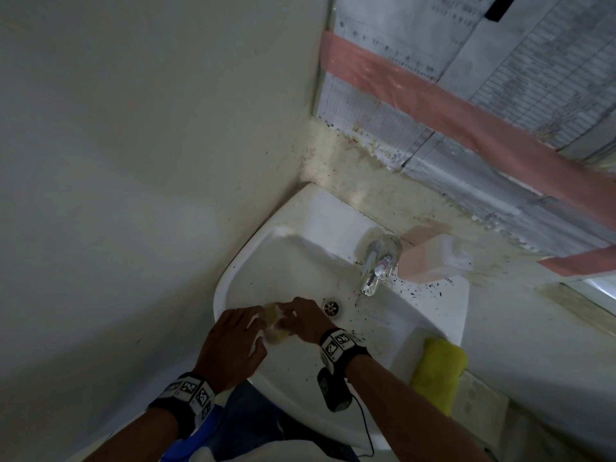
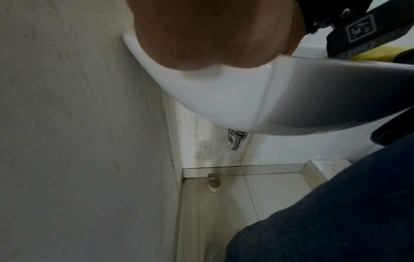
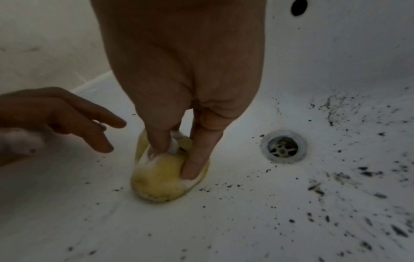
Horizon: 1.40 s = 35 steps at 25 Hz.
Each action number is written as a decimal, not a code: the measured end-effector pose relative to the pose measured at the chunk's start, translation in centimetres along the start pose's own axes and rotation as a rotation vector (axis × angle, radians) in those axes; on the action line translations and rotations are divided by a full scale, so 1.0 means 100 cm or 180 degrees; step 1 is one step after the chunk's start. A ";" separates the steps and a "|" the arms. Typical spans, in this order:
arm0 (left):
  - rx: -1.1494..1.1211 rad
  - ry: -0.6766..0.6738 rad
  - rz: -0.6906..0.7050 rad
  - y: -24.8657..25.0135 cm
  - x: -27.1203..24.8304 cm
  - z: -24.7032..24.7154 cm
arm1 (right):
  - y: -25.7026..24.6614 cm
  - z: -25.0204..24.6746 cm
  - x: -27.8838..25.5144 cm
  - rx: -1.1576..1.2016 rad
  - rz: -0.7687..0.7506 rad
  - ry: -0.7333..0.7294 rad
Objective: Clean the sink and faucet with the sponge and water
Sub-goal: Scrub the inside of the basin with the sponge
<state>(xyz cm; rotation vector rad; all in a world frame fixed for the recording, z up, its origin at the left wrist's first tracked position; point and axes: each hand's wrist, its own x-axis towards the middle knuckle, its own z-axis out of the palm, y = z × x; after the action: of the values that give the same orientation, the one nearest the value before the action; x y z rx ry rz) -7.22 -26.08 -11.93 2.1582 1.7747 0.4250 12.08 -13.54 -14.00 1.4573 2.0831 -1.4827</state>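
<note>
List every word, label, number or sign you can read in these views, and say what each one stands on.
No text here reads clearly.
Printed sheets on the wall: rows of tables and print, too small and blurred to read.
Sink rim by the pink soap bottle: a small dark mark, partly hidden, unreadable.
Wristbands: black-and-white square marker patterns, no letters.
Wrist camera mount: the same kind of marker, no words.

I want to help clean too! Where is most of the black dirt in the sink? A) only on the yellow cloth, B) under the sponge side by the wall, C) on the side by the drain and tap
C: the black specks spread across the sink around the drain and below the faucet, away from the sponge.
</note>
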 end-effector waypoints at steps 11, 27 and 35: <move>0.0001 0.0000 -0.0080 0.001 0.000 -0.003 | 0.011 -0.004 -0.010 -0.0795 0.0046 -0.0435; -0.0025 -0.0043 -0.0116 -0.003 -0.001 0.003 | 0.014 0.000 -0.018 -0.1377 0.0073 -0.0578; -0.0022 0.0037 -0.0095 -0.001 0.000 0.001 | 0.028 -0.012 -0.021 -0.1112 0.0370 -0.0626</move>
<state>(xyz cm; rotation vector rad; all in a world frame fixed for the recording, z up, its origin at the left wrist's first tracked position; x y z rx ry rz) -7.29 -26.08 -12.11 2.1260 1.8069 0.4366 15.75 -13.84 -13.81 1.2242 1.9785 -1.1011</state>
